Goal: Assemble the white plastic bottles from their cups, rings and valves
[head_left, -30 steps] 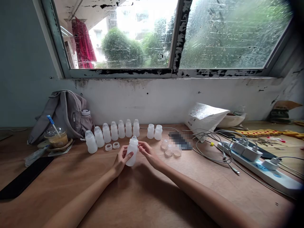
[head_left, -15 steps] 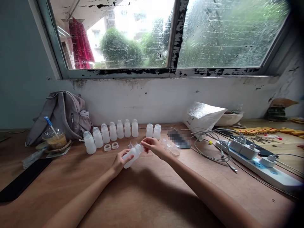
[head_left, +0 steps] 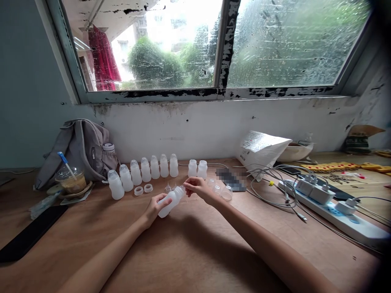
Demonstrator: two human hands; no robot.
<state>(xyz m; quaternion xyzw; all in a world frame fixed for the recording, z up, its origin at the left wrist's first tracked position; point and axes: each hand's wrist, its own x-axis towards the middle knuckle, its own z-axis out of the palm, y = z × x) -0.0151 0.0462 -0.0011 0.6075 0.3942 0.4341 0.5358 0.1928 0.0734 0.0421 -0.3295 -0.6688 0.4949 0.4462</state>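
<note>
My left hand (head_left: pixel 155 205) is wrapped round a small white plastic bottle (head_left: pixel 171 199) that is tilted with its neck pointing up and to the right. My right hand (head_left: pixel 197 187) pinches at the bottle's neck, fingers closed there. A small clear teat (head_left: pixel 168 188) lies on the table just behind the bottle. A curved row of several capped white bottles (head_left: pixel 146 170) stands behind, with two uncapped bottles (head_left: pixel 197 168) to its right. Two white rings (head_left: pixel 143 189) and several clear caps (head_left: pixel 222 192) lie nearby.
A grey bag (head_left: pixel 81 146) and a lidded drink cup with a straw (head_left: pixel 69 178) sit at the left. A black phone (head_left: pixel 29 235) lies at the near left edge. A power strip with plugs and cables (head_left: pixel 332 209) runs along the right. A white packet (head_left: pixel 262 148) leans by the wall.
The bottle stood upright with its teat on a second ago; now it is tilted to the right, the teat lies on the table behind it, and my right hand is at the neck.
</note>
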